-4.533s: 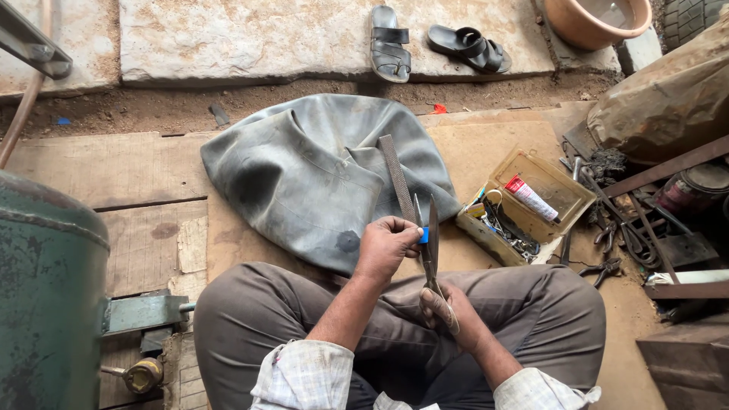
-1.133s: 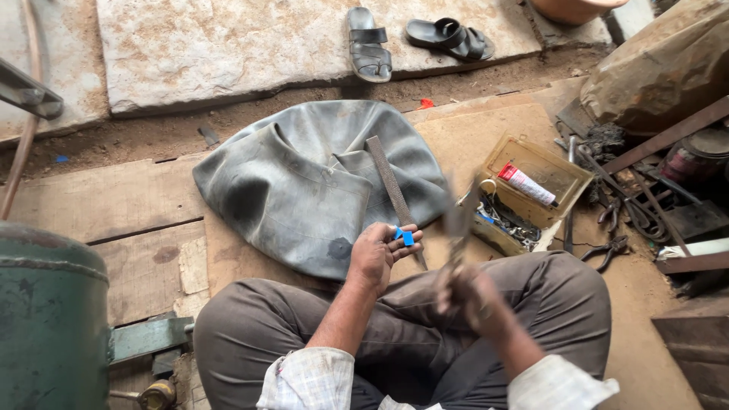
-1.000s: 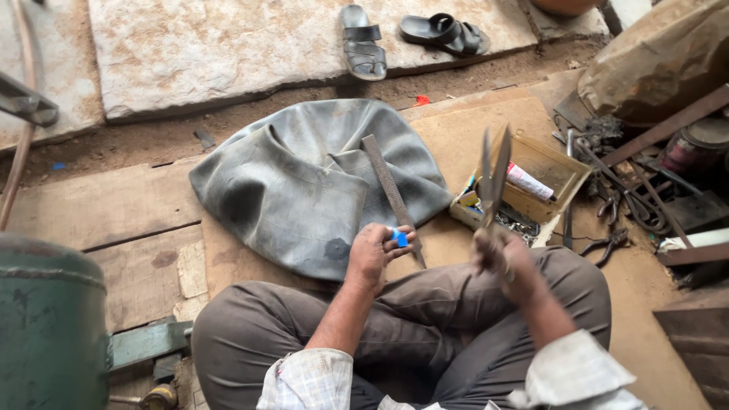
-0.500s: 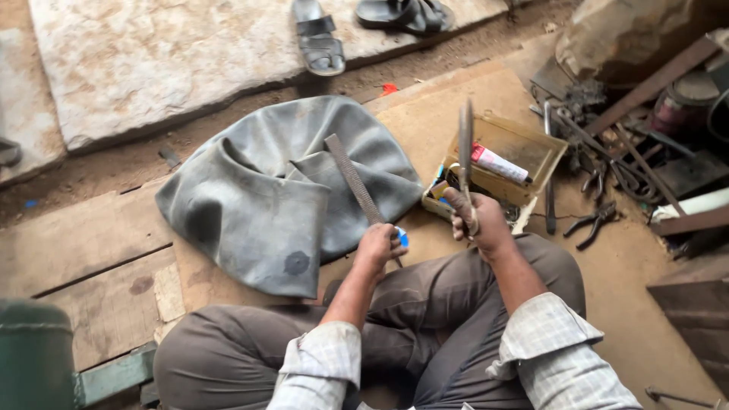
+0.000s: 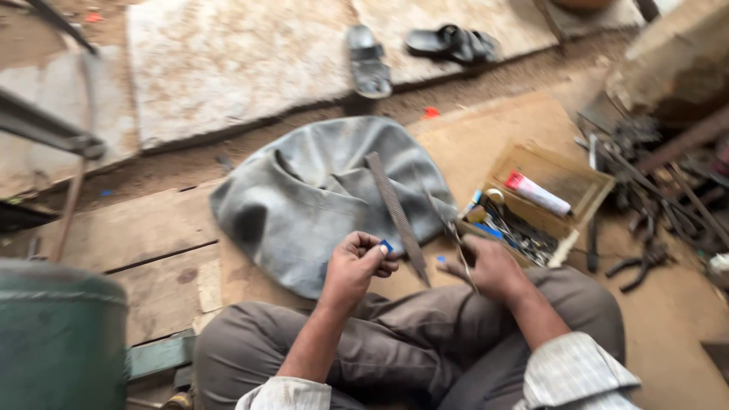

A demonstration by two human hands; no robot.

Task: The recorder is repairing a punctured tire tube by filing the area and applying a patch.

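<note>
The inner tube [image 5: 319, 197] at the centre of the frame is grey rubber, matt and wrinkled. On it lies a long file [image 5: 396, 216] of dull, rough-toothed metal. The floor boards [image 5: 114, 243] at left are worn, dusty wood; the slabs [image 5: 228, 68] at the top are rough pale stone. The open box [image 5: 566, 175] at right looks like brown cardboard. The drum [image 5: 57, 334] at lower left is green painted metal, slightly glossy. The trousers [image 5: 395, 357] are matt brown cloth.

Limp grey rubber inner tube [image 5: 319, 201] flat on wooden boards, ahead of seated person's knees. Long metal file [image 5: 396, 214] lies across tube's right part. Open wooden box of small tools [image 5: 566, 190] right of tube (loose pliers beyond). Dark sandals [image 5: 414, 49] behind, on stone slab [image 5: 228, 68].
</note>
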